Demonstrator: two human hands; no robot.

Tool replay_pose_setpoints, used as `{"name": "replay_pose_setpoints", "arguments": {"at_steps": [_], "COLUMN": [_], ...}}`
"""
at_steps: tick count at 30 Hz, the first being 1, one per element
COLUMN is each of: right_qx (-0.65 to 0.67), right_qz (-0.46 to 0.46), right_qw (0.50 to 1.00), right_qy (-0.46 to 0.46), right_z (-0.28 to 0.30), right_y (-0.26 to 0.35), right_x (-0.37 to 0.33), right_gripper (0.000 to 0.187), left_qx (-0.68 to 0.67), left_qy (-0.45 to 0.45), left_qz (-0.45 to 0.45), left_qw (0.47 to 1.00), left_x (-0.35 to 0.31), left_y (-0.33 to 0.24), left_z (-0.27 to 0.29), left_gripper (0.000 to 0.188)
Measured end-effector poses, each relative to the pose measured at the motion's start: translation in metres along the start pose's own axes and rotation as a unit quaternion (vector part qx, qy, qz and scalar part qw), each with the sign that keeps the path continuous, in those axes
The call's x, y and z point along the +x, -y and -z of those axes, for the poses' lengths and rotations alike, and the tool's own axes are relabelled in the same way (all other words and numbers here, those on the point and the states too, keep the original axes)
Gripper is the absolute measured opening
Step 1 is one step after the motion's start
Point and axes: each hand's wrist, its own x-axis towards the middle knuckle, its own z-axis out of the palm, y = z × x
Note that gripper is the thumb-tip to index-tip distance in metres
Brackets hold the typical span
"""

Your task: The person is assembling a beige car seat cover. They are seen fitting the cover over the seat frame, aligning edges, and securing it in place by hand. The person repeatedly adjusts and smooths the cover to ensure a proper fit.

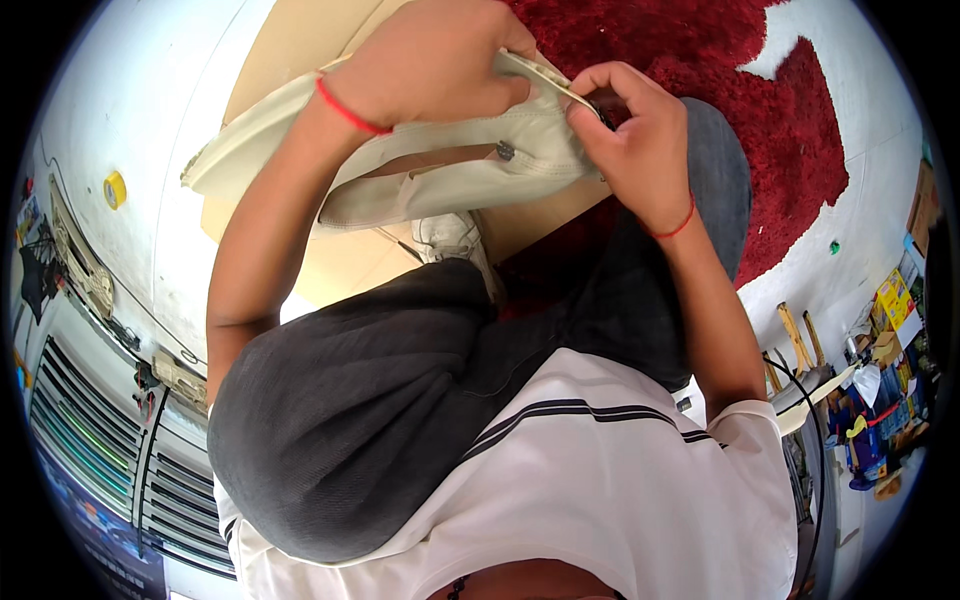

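A long cream panel [440, 195] with stitched seams, perhaps vinyl or leather trim, lies across the top middle in front of my knees. It has an elongated opening, and a small dark piece [505, 151] sits near the right end of that opening. My left hand [435, 65] is closed on the panel's upper edge, its thumb on the near face. Further right, my right hand [635, 140] pinches the same edge between thumb and forefinger, beside a narrow dark part at the rim. Between the two hands the edge runs slanting down to the right.
Brown cardboard [290, 40] lies under the panel, with a red shaggy carpet [790, 150] to the right. My shoe [445, 238] is just below the panel. A yellow tape roll [115, 190] is at left, near racks of strips [85, 425]. Packages [885, 400] crowd the right.
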Motion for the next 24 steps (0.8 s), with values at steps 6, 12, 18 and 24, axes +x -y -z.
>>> {"name": "replay_pose_setpoints", "arguments": {"at_steps": [6,12,18,24], "right_qx": [-0.022,-0.009,0.070,-0.017], "right_qz": [0.001,-0.015,-0.030,0.009], "right_qw": [0.994,0.986,0.984,0.988], "right_qy": [0.107,0.167,0.161,0.152], "right_z": [0.008,0.006,0.003,-0.001], "right_y": [-0.003,-0.011,-0.021,-0.017], "right_x": [0.027,0.034,0.026,0.043], "right_gripper": [0.017,0.020,0.016,0.013], "left_qx": [0.033,0.063,0.053,-0.064], "left_qy": [0.005,-0.026,-0.011,-0.113], "left_qz": [0.029,0.054,0.074,0.017], "left_qw": [0.999,0.996,0.996,0.991], "left_x": [0.018,0.013,-0.029,-0.040], "left_y": [-0.012,-0.013,0.021,0.042], "left_z": [0.011,0.002,0.049,0.030], "left_gripper": [0.019,0.024,0.034,0.028]}}
